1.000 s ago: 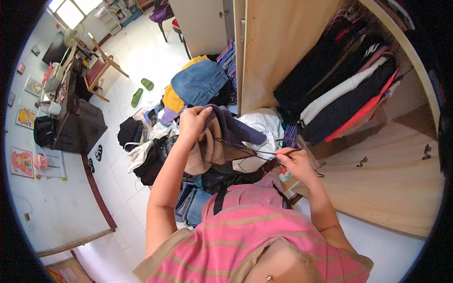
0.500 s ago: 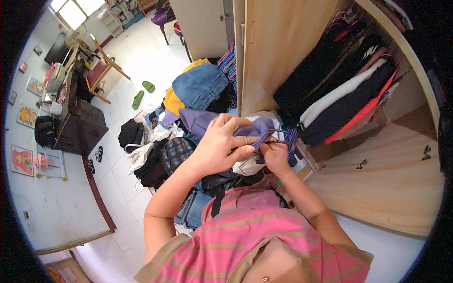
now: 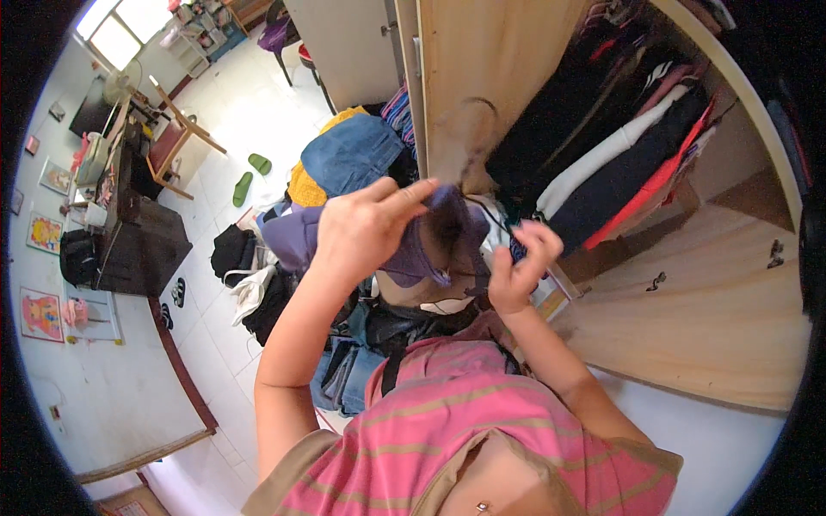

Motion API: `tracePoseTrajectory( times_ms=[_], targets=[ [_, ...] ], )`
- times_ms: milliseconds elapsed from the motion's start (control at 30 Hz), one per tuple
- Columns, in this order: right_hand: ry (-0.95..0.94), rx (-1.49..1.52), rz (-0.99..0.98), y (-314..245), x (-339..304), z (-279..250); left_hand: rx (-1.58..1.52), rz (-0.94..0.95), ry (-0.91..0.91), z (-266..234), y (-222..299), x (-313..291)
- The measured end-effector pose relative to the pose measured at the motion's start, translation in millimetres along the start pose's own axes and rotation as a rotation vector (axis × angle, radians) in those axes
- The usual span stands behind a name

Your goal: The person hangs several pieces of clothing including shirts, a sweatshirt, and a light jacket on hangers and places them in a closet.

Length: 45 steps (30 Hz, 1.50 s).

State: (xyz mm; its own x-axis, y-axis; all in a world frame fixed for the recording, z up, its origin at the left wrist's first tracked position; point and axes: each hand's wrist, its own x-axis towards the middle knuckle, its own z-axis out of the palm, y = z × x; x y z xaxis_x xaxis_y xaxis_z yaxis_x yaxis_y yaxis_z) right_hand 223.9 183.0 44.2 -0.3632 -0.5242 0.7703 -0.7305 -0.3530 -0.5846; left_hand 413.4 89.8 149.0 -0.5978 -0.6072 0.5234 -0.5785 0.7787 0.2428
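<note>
My left hand (image 3: 366, 230) is raised in front of me, gripping a purple garment (image 3: 430, 241) by its upper edge. My right hand (image 3: 520, 267) pinches the same garment's right side, close to a thin dark clothes hanger (image 3: 495, 213) that runs through it. The garment hangs between both hands, above a heap of clothes. Behind it stands an open wooden wardrobe (image 3: 499, 69) with several shirts on hangers (image 3: 619, 163).
A pile of clothes (image 3: 344, 163) lies on the white tiled floor, with jeans and a yellow piece on top. Dark bags (image 3: 249, 267) sit beside it. A dark desk (image 3: 138, 249), a wooden chair (image 3: 176, 138) and green slippers (image 3: 249, 176) are at the left.
Both hands rose and drew nearer to the camera with the purple garment. The left hand shifted its hold to the garment's top; the right hand moved off the hanger's end onto the garment's side.
</note>
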Motion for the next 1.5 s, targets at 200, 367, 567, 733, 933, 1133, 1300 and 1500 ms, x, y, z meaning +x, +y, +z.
tracePoseTrajectory(
  times_ms=[200, 367, 567, 733, 933, 1133, 1300, 1500],
  targets=[
    [-0.206, -0.160, 0.233, 41.4, -98.1, 10.0, -0.059, -0.123, 0.019, -10.6, 10.7, 0.2],
    [-0.366, 0.061, 0.529, 38.6, -109.3, 52.4, -0.070, -0.193, 0.057, -20.5, 16.2, -1.4],
    [-0.603, 0.525, 0.429, -1.9, -108.9, 78.2, -0.041, -0.208, 0.185, -33.2, 9.0, -2.4],
    [-0.611, 0.551, 0.524, 10.2, -112.0, 85.7, -0.142, -0.249, 0.218, -39.5, 2.6, -12.0],
    [-0.503, 0.907, 1.098, 93.2, -83.5, 70.8, -0.337, -0.348, 0.256, -59.3, -26.0, -31.8],
    [-0.353, 0.223, 0.495, 119.1, -23.4, 50.0, -0.228, -0.253, 0.191, -60.0, -35.3, -29.2],
    [-0.072, 0.215, 0.415, 95.8, 61.4, 18.2, -0.091, -0.306, 0.019, -52.4, -38.4, -32.6],
    [-0.417, 0.416, 0.187, 6.5, 99.3, -46.1, 0.337, -0.245, 0.352, -31.4, -69.3, -52.3]
  ],
)
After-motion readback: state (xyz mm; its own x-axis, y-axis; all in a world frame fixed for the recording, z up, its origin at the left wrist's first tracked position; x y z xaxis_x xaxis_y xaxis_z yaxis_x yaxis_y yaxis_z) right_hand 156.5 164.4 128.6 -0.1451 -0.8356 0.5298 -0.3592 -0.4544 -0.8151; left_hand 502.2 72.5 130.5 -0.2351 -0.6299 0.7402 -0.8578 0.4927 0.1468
